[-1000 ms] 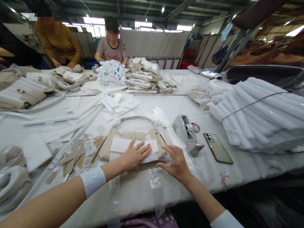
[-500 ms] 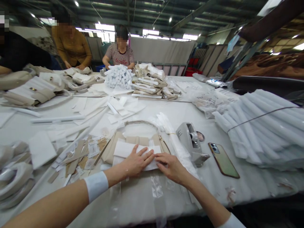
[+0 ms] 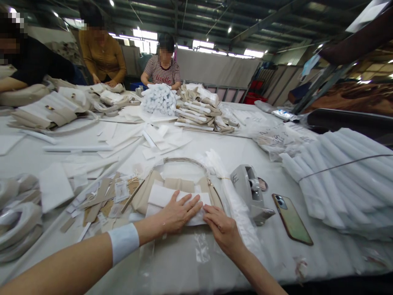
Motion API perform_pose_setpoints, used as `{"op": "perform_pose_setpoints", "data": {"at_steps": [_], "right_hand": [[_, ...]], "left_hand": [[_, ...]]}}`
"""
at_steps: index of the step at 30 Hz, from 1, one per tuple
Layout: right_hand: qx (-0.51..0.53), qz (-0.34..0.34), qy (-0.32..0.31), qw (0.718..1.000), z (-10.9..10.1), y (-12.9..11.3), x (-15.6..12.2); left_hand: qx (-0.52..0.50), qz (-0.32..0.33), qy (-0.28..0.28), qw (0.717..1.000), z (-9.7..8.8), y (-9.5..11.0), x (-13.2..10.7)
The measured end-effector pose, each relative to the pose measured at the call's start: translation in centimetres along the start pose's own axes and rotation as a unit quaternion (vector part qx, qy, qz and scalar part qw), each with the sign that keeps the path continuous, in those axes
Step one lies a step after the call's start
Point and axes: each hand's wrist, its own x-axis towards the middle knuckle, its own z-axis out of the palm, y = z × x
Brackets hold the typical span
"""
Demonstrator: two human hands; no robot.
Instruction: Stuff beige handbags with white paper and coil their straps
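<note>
Our beige handbag (image 3: 175, 184) lies near, mid-scene, on the table (image 3: 236, 149).
Our left hand (image 3: 178, 215) spreads flat over its white sheet (image 3: 161, 196); our right hand (image 3: 221, 227) bunches at the sheet's right end, pinching or not we cannot tell; a tape dispenser (image 3: 248, 186) stands right.

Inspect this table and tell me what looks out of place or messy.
The phone beside the tape dispenser looks slightly out of place, seemingly a personal item on a worktable. Left of the beige handbag, card strips and tags lie in a loose, crisscrossed jumble. No spill or damage stands out.
</note>
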Motion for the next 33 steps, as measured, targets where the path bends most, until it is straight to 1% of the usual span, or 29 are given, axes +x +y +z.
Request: {"op": "perform_pose_setpoints", "data": {"at_steps": [2,6,9,11,12,15,17,19,22,24,27,31,33], "right_hand": [[-0.019,-0.029,0.016,0.999,0.5,0.2,-0.5],[-0.070,-0.119,0.060,0.989,1.8,0.4,-2.1],[-0.096,-0.147,0.054,0.983,1.9,0.3,-2.8],[-0.087,-0.142,0.036,0.985,1.3,0.1,-2.5],[-0.072,-0.129,0.023,0.989,0.9,0.0,-2.1],[-0.030,-0.052,0.001,0.998,-0.1,0.1,-0.1],[-0.054,-0.017,-0.020,0.998,-0.2,0.4,1.1],[-0.113,-0.021,-0.058,0.992,0.4,0.8,1.8],[-0.188,-0.032,-0.104,0.976,1.7,1.1,1.3],[-0.213,-0.038,-0.113,0.970,2.3,1.4,0.6],[-0.223,-0.064,-0.115,0.966,2.5,1.9,-0.3],[-0.225,-0.081,-0.113,0.964,2.5,2.4,-0.6],[-0.224,-0.086,-0.114,0.964,2.7,2.5,-0.6]], "left_hand": [[0.000,0.000,0.003,1.000,0.0,0.1,0.0],[-0.003,0.009,0.015,1.000,0.0,0.2,-0.3],[0.004,0.018,0.033,0.999,0.0,0.2,-0.6],[0.009,0.021,0.039,0.999,0.0,0.2,-0.7],[0.008,0.022,0.038,0.999,0.0,0.2,-0.8],[0.003,0.025,0.028,0.999,-0.1,0.1,-0.8],[0.006,0.025,0.023,0.999,-0.2,0.2,-0.7],[0.010,0.023,0.021,0.999,-0.3,0.2,-0.6],[0.012,0.023,0.026,0.999,-0.3,0.3,-0.6],[0.012,0.022,0.031,0.999,-0.4,0.3,-0.5],[0.008,0.024,0.032,0.999,-0.8,0.2,-0.6],[-0.034,0.025,0.042,0.998,-1.4,0.2,-0.5],[-0.051,0.008,0.051,0.997,-1.4,0.2,-0.2]]}}
